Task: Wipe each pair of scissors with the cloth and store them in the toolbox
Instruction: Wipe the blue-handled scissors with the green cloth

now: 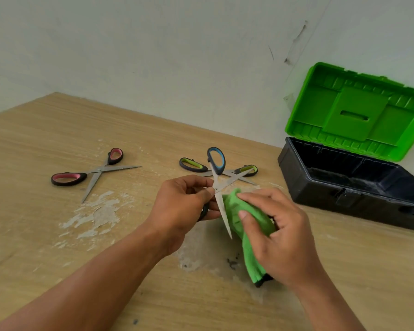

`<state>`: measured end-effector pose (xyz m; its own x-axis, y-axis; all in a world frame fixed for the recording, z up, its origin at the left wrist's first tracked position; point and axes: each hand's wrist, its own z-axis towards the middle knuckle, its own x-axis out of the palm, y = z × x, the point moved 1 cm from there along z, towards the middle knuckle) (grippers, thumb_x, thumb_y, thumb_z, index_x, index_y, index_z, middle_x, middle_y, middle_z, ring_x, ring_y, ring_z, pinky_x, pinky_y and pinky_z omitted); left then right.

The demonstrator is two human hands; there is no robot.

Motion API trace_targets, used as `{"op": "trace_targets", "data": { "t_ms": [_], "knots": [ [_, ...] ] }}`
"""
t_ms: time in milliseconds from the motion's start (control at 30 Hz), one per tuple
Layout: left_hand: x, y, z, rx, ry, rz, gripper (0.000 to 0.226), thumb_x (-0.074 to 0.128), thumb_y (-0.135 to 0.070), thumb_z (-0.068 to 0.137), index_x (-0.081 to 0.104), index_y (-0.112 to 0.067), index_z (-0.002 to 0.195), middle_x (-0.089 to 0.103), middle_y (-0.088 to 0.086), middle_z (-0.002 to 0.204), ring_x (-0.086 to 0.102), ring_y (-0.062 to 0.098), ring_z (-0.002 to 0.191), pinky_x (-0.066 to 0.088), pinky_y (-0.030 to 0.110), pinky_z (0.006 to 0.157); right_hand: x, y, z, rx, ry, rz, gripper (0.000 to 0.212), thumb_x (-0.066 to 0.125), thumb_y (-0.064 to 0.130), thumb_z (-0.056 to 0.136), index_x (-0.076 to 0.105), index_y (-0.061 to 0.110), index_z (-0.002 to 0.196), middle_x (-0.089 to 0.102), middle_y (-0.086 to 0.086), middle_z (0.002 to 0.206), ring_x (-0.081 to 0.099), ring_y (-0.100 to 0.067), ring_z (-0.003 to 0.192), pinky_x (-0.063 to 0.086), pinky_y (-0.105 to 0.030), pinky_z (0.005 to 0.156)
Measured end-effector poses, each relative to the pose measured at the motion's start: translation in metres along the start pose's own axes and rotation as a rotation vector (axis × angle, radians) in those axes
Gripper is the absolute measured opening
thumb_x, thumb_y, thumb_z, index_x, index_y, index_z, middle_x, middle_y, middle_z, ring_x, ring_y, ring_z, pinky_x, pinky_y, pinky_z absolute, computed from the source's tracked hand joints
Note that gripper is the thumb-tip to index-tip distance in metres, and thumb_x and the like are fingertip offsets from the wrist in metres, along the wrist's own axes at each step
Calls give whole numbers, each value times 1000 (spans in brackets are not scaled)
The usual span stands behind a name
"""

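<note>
My left hand (184,204) grips the blue-handled scissors (216,163) near their pivot, blades spread apart, one blade pointing down toward me. My right hand (277,235) holds a green cloth (239,211) pressed against the lower blade. Pink-handled scissors (68,178) lie open on the table at the left. Green-handled scissors (193,165) lie open just behind the blue pair. At the right stands the toolbox (344,187), black body and green lid (359,111) raised, its inside looking empty.
The wooden table (58,235) has scuffed, peeling patches of white near the middle and a few dark specks by the cloth. A white wall runs close behind the table and toolbox.
</note>
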<state>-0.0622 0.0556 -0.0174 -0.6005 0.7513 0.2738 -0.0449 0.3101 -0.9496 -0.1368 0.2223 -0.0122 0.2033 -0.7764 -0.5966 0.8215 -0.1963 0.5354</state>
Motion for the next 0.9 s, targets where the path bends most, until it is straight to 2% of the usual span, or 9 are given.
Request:
{"op": "trace_targets", "data": {
  "t_ms": [100,200,267,367,433,567,667,800,900],
  "knots": [
    [1,5,-2,-12,43,35,8,64,0,92,72,-3,93,73,15,80,71,20,69,63,30,62,16,3,-3,-114,55,-85,32,75,5,90,75,11,122,63,0,106,65,-14,99,58,-27,81],
    [2,7,-4,-20,50,85,8,64,0,92,70,-2,96,71,16,80,70,21,66,62,29,60,24,1,-4,-148,90,-182,33,73,3,90,75,12,122,58,0,103,62,-23,89,57,-37,72],
    [3,7,-4,-19,40,80,9,62,2,93,69,-3,93,69,17,80,69,21,62,63,29,59,24,2,-4,-150,99,-268,30,72,4,90,75,11,119,55,-1,100,58,-23,83,56,-38,68],
    [4,8,-6,7,20,96,12,62,3,92,70,-5,90,68,21,86,69,25,68,63,33,60,25,12,-8,-186,195,-375,19,69,9,91,75,10,109,50,0,94,49,-18,75,49,-33,62],
    [4,9,-8,34,11,117,12,62,2,93,71,-6,92,67,23,91,69,26,69,62,32,60,24,12,-8,-169,191,-318,19,67,10,93,75,11,110,49,1,94,51,-18,75,51,-35,62],
    [7,9,-10,65,13,106,16,60,0,95,72,-10,89,69,7,75,71,22,64,62,29,62,23,9,-4,-123,100,-253,26,66,8,93,73,9,119,51,0,97,54,-19,78,53,-36,64],
    [5,11,-8,79,-31,140,13,63,0,93,72,-10,91,66,6,81,70,21,67,62,30,61,25,12,-6,-148,163,-248,25,63,10,93,74,9,115,51,1,95,54,-17,77,54,-37,64],
    [6,8,-9,75,-16,114,15,61,1,94,70,-11,92,66,2,73,70,20,61,63,31,63,20,5,-2,-124,77,-223,26,65,7,92,75,6,116,52,1,93,56,-16,77,54,-36,63],
    [5,9,-9,92,-22,164,16,64,0,92,73,-13,88,68,5,80,71,23,69,64,35,65,22,9,-7,-168,190,-215,25,65,8,93,75,9,115,52,2,95,55,-17,78,52,-34,61]
  ]
}}
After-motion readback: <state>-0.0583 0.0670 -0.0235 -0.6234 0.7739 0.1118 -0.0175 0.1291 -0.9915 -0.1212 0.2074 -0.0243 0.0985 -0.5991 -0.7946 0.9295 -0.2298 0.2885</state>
